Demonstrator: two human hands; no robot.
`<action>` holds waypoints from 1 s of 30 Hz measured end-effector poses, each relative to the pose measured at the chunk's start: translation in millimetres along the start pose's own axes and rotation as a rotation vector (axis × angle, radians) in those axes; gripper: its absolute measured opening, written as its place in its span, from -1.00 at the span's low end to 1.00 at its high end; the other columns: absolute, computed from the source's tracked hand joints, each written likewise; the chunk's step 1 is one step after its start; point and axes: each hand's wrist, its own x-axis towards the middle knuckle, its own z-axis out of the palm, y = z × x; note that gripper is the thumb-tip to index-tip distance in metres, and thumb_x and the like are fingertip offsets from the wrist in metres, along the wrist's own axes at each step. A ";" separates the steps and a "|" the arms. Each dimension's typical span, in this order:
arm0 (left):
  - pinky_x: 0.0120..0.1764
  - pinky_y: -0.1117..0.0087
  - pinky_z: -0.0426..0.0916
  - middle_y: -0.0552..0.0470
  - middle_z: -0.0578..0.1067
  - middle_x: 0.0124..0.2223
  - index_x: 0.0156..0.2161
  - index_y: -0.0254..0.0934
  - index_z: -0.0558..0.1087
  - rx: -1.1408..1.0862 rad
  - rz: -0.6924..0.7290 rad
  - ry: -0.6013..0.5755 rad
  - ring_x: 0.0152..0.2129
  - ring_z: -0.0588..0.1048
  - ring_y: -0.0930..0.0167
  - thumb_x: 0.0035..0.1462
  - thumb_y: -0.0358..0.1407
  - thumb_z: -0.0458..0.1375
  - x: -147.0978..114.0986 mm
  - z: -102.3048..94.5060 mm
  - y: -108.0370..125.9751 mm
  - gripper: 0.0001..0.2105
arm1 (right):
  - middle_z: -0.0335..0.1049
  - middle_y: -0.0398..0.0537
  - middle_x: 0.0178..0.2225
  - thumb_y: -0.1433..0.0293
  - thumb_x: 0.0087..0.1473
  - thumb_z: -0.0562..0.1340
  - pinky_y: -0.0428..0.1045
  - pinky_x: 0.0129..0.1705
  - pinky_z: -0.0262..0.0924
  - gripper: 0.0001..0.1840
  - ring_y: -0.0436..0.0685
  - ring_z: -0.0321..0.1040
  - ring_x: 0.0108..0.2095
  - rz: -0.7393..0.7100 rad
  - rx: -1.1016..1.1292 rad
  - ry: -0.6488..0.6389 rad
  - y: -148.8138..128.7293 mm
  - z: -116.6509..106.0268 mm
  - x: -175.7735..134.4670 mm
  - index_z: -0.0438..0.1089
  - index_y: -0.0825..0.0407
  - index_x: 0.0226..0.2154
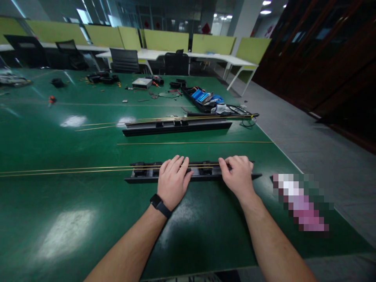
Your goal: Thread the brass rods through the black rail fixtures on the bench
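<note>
A long black channel-shaped profile (199,178) lies lengthwise on the green table, with black blocks (205,167) set inside its grey trough. Thin golden rods (88,170) run in from the left and lie along the channel. My left hand (173,180), a dark watch on its wrist, rests flat across the middle of the profile and over the rods, fingers stretched out. Close to the profile's right end, my right hand (238,174) is closed, its thumb and curled fingers at a golden rod. The right fingertips and that rod's end are partly hidden.
Beyond lies a single golden rod (194,143), then a second black profile (176,128) with more rods across it. A black tray (190,96) holds blue packets. A white box (142,83) and scattered small parts sit farther back. A pixelated patch (299,203) covers something at right.
</note>
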 end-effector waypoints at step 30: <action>0.25 0.07 0.20 -0.13 0.55 0.18 0.22 -0.23 0.43 0.007 0.007 0.008 0.21 0.43 0.19 0.39 -0.17 0.09 -0.4 1.0 -0.6 -0.62 | 0.49 -0.06 -0.38 0.14 0.32 0.16 0.11 -0.05 -0.05 -0.63 0.19 0.27 -0.20 -0.012 -0.007 0.009 -4.1 -1.9 -0.1 0.43 -0.02 -0.42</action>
